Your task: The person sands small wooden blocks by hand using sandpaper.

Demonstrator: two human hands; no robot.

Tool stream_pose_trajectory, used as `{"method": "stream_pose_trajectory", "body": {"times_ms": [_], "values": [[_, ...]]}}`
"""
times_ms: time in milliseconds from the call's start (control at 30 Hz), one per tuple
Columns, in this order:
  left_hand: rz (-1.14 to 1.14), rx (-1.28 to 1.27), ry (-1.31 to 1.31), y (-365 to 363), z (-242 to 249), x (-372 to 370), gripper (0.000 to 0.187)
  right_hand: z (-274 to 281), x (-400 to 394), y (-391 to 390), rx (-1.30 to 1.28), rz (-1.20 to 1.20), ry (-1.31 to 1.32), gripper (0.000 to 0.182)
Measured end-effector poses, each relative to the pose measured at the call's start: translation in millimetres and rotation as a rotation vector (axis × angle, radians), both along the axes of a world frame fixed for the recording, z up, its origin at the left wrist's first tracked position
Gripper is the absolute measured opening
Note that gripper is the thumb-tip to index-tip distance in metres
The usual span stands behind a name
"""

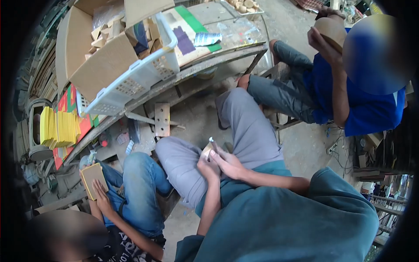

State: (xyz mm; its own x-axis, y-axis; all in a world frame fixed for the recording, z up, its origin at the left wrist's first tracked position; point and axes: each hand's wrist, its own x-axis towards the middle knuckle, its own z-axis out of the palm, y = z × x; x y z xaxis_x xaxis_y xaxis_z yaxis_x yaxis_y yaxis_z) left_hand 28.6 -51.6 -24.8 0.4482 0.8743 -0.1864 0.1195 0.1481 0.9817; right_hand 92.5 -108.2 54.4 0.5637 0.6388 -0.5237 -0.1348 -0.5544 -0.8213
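In front of my lap, my left hand [208, 169] is closed around a small tan wooden piece [207, 151]. My right hand [228, 164] is closed against the same piece from the other side, its thumb and fingers pressed near the top. A pale, thin tip sticks up above the fingers. Most of the piece is hidden by my hands, and I cannot tell its full shape. Both hands meet between my knees, over my grey trousers [255, 131].
A table edge [192, 72] lies ahead, with a white plastic basket [131, 85], a cardboard box [102, 70] of wooden pieces and a yellow stack [59, 127]. A person at left holds a flat yellow-edged block [94, 180]; another at right holds a round wooden piece [330, 34].
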Motion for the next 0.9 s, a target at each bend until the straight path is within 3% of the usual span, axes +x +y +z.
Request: {"method": "stream_pose_trajectory", "body": {"times_ms": [67,100,133,200,300,400,433,467,533,600,667,767,833,867,900], "values": [[-0.011,-0.121,0.021,-1.4,7.7,-1.3,0.022,-20.2,11.5,0.8,-0.027,0.043,-0.025,0.076],[-0.027,-0.176,-0.053,-6.0,13.4,1.6,0.021,-2.1,26.1,10.9,-0.072,0.016,0.101,0.078],[-0.058,-0.062,-0.048,-7.3,21.2,4.1,0.021,-20.9,35.9,12.1,-0.03,-0.024,0.246,0.076],[-0.035,-0.086,0.078,-3.1,14.9,-2.0,0.023,4.1,19.4,10.1,-0.07,0.031,0.12,0.077],[0.0,-0.153,0.041,-1.2,13.0,-2.2,0.025,6.0,4.2,3.2,-0.012,0.03,-0.028,0.077],[-0.007,-0.061,-0.097,-10.0,12.5,4.4,0.021,-0.4,43.1,16.5,-0.156,0.054,0.332,0.076],[-0.011,-0.054,-0.075,-7.7,8.5,2.2,0.021,4.0,33.5,14.9,-0.105,0.055,0.146,0.077],[-0.008,-0.05,-0.071,-4.7,7.8,0.0,0.021,15.9,20.2,11.2,-0.097,0.013,0.124,0.075],[-0.056,0.004,0.174,-2.1,7.6,-3.8,0.021,1.6,-3.0,-1.8,0.005,-0.058,-0.039,0.073],[-0.053,-0.09,0.185,-4.3,13.9,2.5,0.021,0.9,18.9,2.9,0.021,-0.025,0.12,0.073],[-0.076,-0.085,-0.034,-10.2,15.3,4.3,0.022,-4.2,46.3,14.1,-0.162,0.015,0.329,0.08],[-0.009,-0.066,0.019,0.5,17.7,1.1,0.022,8.8,21.2,10.8,-0.057,0.096,0.119,0.084],[0.022,-0.018,0.053,0.0,18.9,-1.9,0.022,23.9,14.4,11.4,-0.036,0.095,0.133,0.085],[0.024,-0.02,0.052,-2.6,20.5,0.9,0.022,20.7,18.1,12.9,-0.053,0.115,0.077,0.085],[0.037,-0.044,-0.029,-6.3,21.9,4.3,0.022,-3.0,32.0,17.1,-0.079,0.13,0.191,0.085]]}}
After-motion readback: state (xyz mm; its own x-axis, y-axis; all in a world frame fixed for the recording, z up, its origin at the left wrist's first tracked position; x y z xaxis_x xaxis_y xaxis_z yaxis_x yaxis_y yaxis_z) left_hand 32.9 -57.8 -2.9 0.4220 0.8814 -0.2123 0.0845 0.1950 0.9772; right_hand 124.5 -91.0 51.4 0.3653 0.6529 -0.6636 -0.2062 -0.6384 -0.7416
